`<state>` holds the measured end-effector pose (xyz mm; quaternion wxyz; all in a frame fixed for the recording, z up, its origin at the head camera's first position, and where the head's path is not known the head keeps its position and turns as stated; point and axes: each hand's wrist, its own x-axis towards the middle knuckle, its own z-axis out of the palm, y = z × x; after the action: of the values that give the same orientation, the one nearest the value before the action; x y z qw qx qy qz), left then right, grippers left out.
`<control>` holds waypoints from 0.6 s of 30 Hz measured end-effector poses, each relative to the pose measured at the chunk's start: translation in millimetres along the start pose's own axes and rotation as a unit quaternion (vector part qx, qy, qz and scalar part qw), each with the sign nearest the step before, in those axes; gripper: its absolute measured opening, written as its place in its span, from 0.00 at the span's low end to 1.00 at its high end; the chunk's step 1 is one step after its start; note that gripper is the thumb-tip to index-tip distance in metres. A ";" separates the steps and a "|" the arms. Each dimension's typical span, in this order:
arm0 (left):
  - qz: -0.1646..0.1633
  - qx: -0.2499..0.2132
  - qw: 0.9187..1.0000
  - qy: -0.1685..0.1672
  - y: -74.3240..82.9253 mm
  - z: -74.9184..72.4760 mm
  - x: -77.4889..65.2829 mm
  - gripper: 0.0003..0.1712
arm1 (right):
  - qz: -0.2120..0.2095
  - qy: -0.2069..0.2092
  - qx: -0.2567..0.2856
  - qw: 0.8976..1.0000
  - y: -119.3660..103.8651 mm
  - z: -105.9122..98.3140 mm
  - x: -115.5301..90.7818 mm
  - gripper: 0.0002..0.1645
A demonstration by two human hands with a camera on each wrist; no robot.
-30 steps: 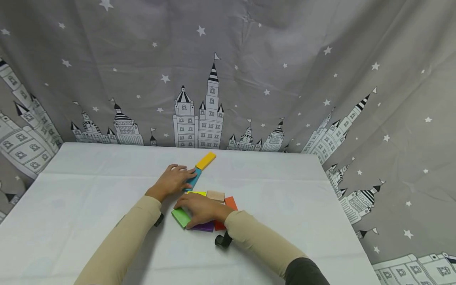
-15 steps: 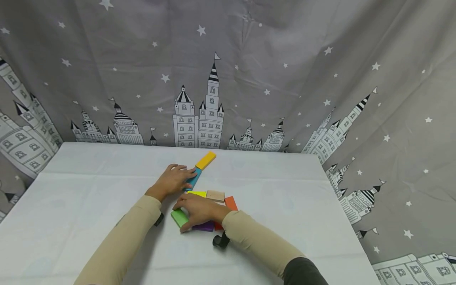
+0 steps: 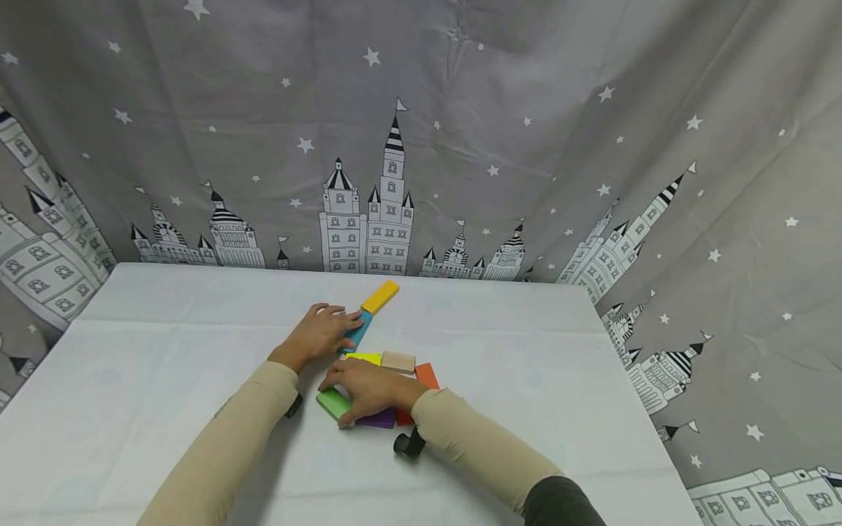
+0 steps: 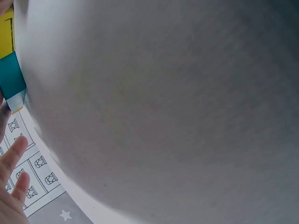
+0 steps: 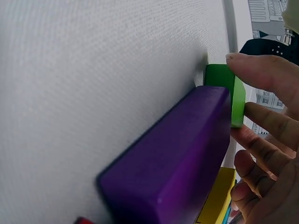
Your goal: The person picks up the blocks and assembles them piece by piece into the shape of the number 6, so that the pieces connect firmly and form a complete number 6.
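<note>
In the head view, my left hand (image 3: 317, 334) holds a blue block (image 3: 358, 332), with thumb and forefinger along its left side. A yellow-orange block (image 3: 380, 297) adjoins its far end. My right hand (image 3: 371, 387) pinches a green block (image 3: 333, 403) between thumb and fingers at the near left. In the right wrist view the thumb lies on the green block (image 5: 219, 77), whose face stands against the end of a purple block (image 5: 173, 154). A yellow block (image 3: 365, 358) and a plain wood block (image 3: 398, 361) lie beyond the right hand, which partly hides the ring of blocks.
An orange block (image 3: 427, 375) and a red block (image 3: 404, 417) lie at the ring's right side, beneath the right wrist. The white-covered table (image 3: 164, 365) ends at a grey curtain (image 3: 460, 146) printed with castles. Black wrist cameras (image 3: 409, 443) hang low by the forearms.
The right thumb has shifted slightly toward the near left, and the green block has moved very little. The left hand and the blue block have stayed in place.
</note>
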<state>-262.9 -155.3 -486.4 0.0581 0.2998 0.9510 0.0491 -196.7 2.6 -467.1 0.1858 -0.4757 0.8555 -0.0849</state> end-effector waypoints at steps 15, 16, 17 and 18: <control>0.000 0.003 1.000 -0.006 0.2 -0.6 -0.2 0.34 | -0.012 -0.003 0.004 1.000 3.4 1.6 -1.1 0.34; -0.002 0.003 1.000 -0.008 0.3 -0.9 -0.2 0.34 | -0.013 -0.003 0.003 1.000 3.2 1.3 -1.4 0.34; -0.003 0.002 1.000 -0.009 0.5 -1.1 -0.1 0.34 | -0.014 -0.003 0.002 1.000 3.1 1.2 -1.6 0.34; -0.005 0.002 1.000 -0.010 0.7 -1.5 -0.2 0.33 | -0.015 -0.004 0.000 1.000 3.1 1.2 -1.8 0.34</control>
<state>-262.6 -154.9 -484.8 0.0671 0.2961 0.9518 0.0444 -197.8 5.9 -468.7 0.1878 -0.4891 0.8474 -0.0865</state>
